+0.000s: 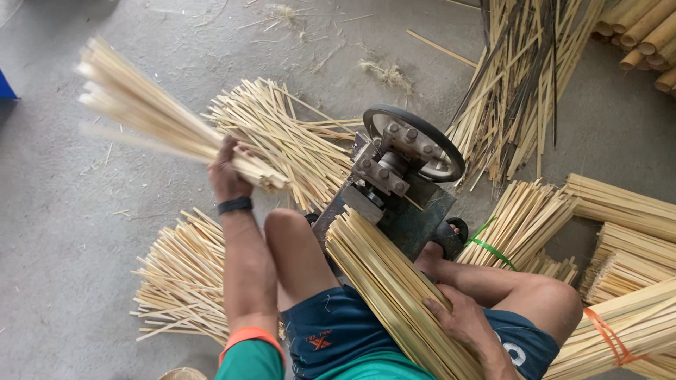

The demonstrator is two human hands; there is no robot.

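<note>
My left hand (227,172) is shut on a bundle of pale bamboo strips (151,112), raised to the left and blurred. A black band circles that wrist. My right hand (461,322) rests on a second bundle of strips (384,281) that lies across my lap and points at a small metal machine (394,179) with a round wheel (422,137). I sit on the floor with bare knees on both sides of the machine.
Loose strips lie in heaps on the concrete floor behind the machine (282,137) and at the lower left (179,278). Tied strip bundles (517,225) stack up on the right. Long dark and pale slats (514,77) and round bamboo poles (644,35) lie at the top right.
</note>
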